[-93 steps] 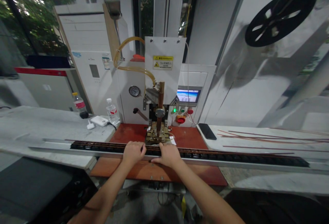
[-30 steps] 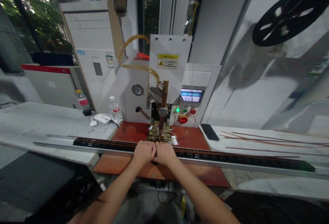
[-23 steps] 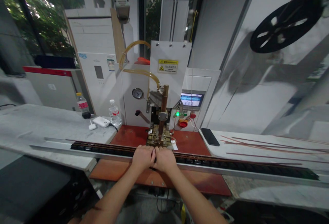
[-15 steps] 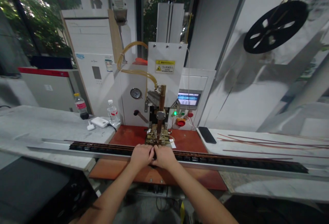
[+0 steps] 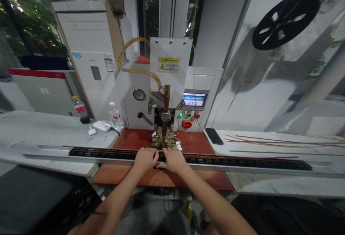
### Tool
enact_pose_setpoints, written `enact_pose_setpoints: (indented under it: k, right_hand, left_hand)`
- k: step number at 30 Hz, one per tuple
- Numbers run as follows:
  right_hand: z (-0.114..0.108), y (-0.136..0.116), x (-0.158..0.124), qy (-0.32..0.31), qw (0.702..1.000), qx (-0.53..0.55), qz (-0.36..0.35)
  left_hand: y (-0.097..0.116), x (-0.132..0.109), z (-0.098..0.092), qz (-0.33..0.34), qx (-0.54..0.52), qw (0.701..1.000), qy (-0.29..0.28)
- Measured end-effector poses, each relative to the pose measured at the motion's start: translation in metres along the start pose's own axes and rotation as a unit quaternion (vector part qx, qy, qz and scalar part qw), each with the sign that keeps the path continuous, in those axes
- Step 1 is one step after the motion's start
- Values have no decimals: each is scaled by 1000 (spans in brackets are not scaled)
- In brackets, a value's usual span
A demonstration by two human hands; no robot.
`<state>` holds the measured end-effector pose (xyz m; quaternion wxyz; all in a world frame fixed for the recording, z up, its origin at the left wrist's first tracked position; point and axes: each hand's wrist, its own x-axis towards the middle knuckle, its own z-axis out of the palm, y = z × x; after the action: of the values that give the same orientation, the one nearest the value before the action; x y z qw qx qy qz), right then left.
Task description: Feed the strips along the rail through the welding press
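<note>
A long metal rail (image 5: 242, 165) with a dark strip and thin copper strips along it lies across the bench from left to right. My left hand (image 5: 145, 158) and my right hand (image 5: 174, 159) rest side by side on the rail, fingers curled down over it. They sit just in front of the brass fixture (image 5: 162, 141) under the copper electrode (image 5: 166, 98) of a white press machine (image 5: 170, 69). What the fingertips pinch is hidden.
A red-brown plate (image 5: 199, 143) lies under the fixture. A black phone (image 5: 213, 136) and loose copper strips (image 5: 283, 142) lie on the right of the bench. Two water bottles (image 5: 115, 115), a white charger (image 5: 101, 126) sit on the left. A black reel (image 5: 285, 19) hangs upper right.
Three seconds ago my hands were apart on the rail; they came together, touching, and now sit slightly apart again in front of the fixture. The view has shifted a little.
</note>
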<state>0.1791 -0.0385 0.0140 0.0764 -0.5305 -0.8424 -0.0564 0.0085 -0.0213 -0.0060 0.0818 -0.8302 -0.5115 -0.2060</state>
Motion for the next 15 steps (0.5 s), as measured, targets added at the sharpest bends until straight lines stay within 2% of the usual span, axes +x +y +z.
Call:
enact_pose_setpoints:
  k: [6, 15]
  right_hand:
    - [8, -1, -3, 22, 1000, -11, 14]
    - [2, 4, -7, 22, 999, -15, 17]
  left_hand:
    - [-2, -2, 2, 5, -5, 1000, 11]
    - [-4, -2, 1, 3, -1, 1000, 13]
